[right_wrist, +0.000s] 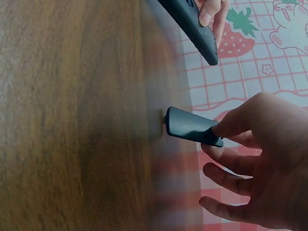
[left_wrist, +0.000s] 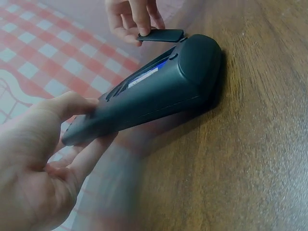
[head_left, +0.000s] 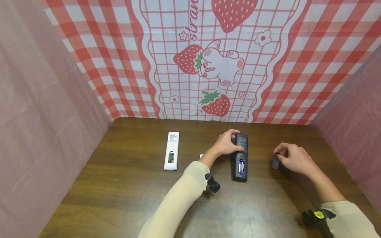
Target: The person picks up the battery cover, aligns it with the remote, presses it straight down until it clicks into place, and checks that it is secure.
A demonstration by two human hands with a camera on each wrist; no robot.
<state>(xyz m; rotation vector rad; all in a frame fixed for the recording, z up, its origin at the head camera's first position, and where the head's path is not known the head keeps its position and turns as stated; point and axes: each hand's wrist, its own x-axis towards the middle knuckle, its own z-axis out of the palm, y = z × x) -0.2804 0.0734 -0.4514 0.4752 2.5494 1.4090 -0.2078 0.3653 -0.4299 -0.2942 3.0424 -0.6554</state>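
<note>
My left hand (head_left: 227,142) grips the upper end of a black remote control (head_left: 240,155), thumb on its back and fingers underneath. Its battery compartment is uncovered, and blue-and-white batteries (head_left: 241,166) lie inside. In the left wrist view the remote (left_wrist: 159,91) slants, its thick end low over the wooden table. Off to the right, my right hand (head_left: 294,158) pinches a small black battery cover (head_left: 275,162) between thumb and fingers. The right wrist view shows this cover (right_wrist: 190,125) held by one end, a small tab at its far end, apart from the remote.
A white remote control (head_left: 171,151) lies left of my left hand on the wooden table (head_left: 134,198), its battery compartment uncovered too. Partly hidden behind my left wrist is a small white object (head_left: 201,155). A strawberry-print cloth (head_left: 208,82) hangs behind the table, with pink cloth (head_left: 44,99) at the sides.
</note>
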